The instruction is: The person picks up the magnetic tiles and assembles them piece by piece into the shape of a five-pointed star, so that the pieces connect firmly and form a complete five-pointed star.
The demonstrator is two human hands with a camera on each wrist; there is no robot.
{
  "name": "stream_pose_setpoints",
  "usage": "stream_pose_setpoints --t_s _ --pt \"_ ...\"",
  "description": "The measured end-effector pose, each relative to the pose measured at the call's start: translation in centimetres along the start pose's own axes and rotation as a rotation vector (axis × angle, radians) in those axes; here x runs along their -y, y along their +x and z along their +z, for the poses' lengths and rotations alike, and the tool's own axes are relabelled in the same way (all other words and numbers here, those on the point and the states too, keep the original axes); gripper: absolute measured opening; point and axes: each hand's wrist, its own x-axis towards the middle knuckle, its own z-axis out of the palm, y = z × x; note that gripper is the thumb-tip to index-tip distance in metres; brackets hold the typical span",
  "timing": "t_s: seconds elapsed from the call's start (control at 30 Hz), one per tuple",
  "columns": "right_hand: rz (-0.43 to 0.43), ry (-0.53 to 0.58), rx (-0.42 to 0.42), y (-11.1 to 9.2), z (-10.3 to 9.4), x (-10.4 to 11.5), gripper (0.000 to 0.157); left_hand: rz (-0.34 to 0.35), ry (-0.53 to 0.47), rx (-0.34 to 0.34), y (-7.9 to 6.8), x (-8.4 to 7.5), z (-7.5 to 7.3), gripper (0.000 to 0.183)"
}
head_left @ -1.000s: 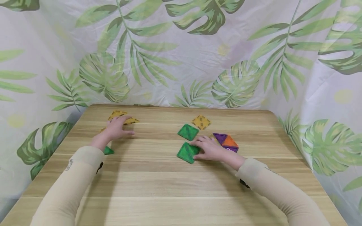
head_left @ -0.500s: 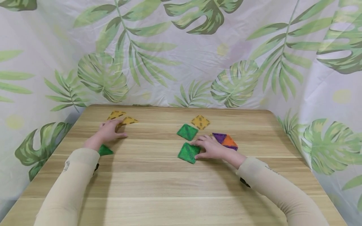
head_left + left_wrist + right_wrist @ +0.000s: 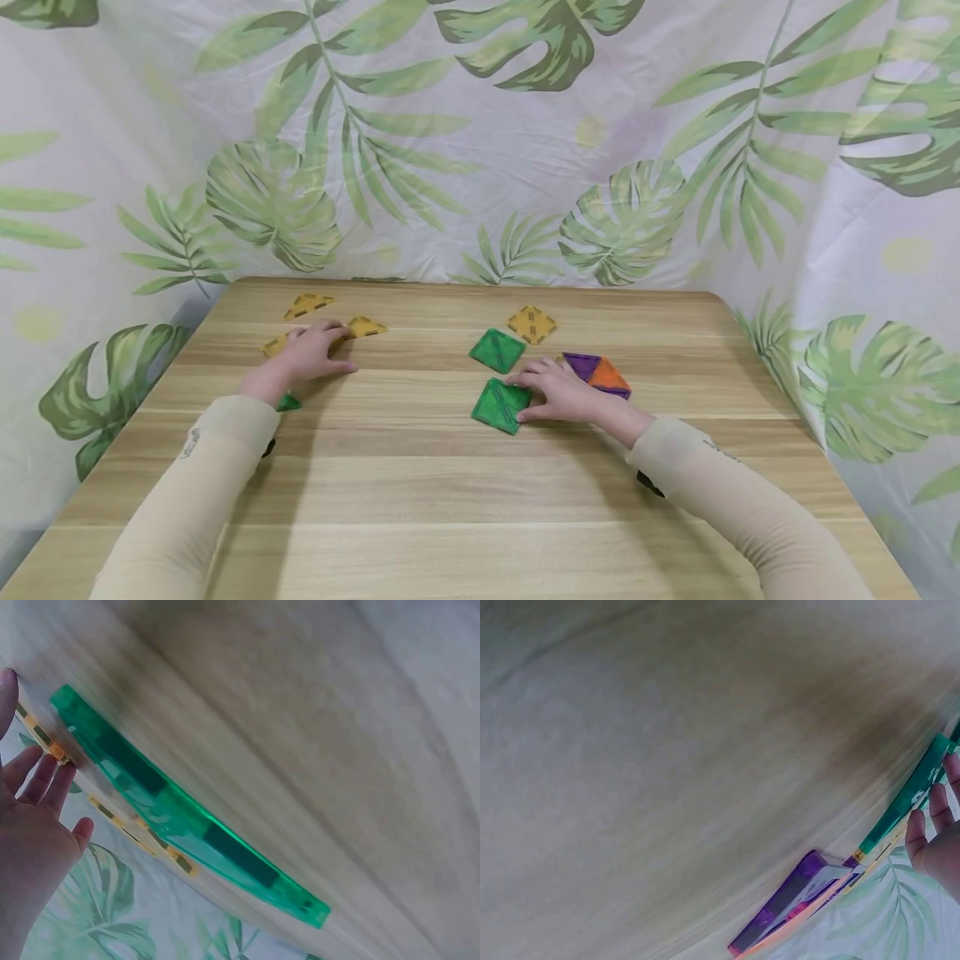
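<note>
In the head view my left hand (image 3: 309, 353) lies low over the table, fingertips at the near end of a yellow triangle magnetic tile (image 3: 367, 327). Another yellow triangle tile (image 3: 274, 345) shows partly behind the hand, and a green triangle tile (image 3: 289, 402) peeks out below the wrist. The left wrist view has these fingers mostly straight against a yellow tile edge. My right hand (image 3: 558, 393) rests its fingertips on the right edge of a green diamond of two triangle tiles (image 3: 498, 407). Beside that hand lies a purple and orange tile cluster (image 3: 609, 377), partly covered.
A second green diamond (image 3: 497, 350) sits just behind the first. Farther back is a yellow diamond (image 3: 533, 324), and at the far left one more yellow triangle tile (image 3: 308, 305). The wooden table (image 3: 420, 517) ends against a leaf-patterned cloth (image 3: 450, 158).
My left hand first shifted left, then came back right; the yellow triangle tile at its fingertips has slid right, away from the far-left one. My right hand stays at the green diamond.
</note>
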Motion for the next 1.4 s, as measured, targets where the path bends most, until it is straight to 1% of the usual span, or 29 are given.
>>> stream_pose_setpoints --t_s 0.17,0.27,0.5,0.63,0.77,0.87,1.13,1.23,1.4 --pt "-0.006 -0.016 -0.002 0.1 0.2 0.0 0.063 0.017 0.012 0.012 -0.1 -0.9 0.0 0.070" --pt "-0.004 -0.017 -0.002 0.0 0.2 0.0 0.063 0.035 0.032 0.015 0.2 -1.7 0.1 0.067" --pt "0.003 -0.017 -0.002 -0.2 0.3 -0.2 0.063 0.124 0.105 0.018 0.8 -4.0 0.6 0.063" --pt "0.006 -0.011 -0.005 -0.2 0.3 -0.3 0.063 0.161 0.122 0.018 0.9 -5.5 0.9 0.062" --pt "0.008 -0.008 -0.008 -0.2 0.3 -0.3 0.062 0.196 0.103 0.028 1.0 -7.0 1.2 0.063" --pt "0.004 -0.009 -0.011 -0.3 0.2 -0.2 0.062 0.220 0.092 0.040 1.1 -7.9 1.5 0.063" --pt "-0.018 -0.002 -0.007 -0.7 -0.1 0.1 0.060 0.311 0.035 0.080 1.5 -9.4 2.1 0.064" --pt "-0.023 0.005 -0.002 -0.7 -0.2 0.2 0.060 0.356 0.035 0.089 1.6 -10.0 2.4 0.064" --pt "-0.001 0.024 0.014 -0.2 -0.3 0.1 0.059 0.407 0.034 0.068 1.8 -10.6 2.9 0.064"
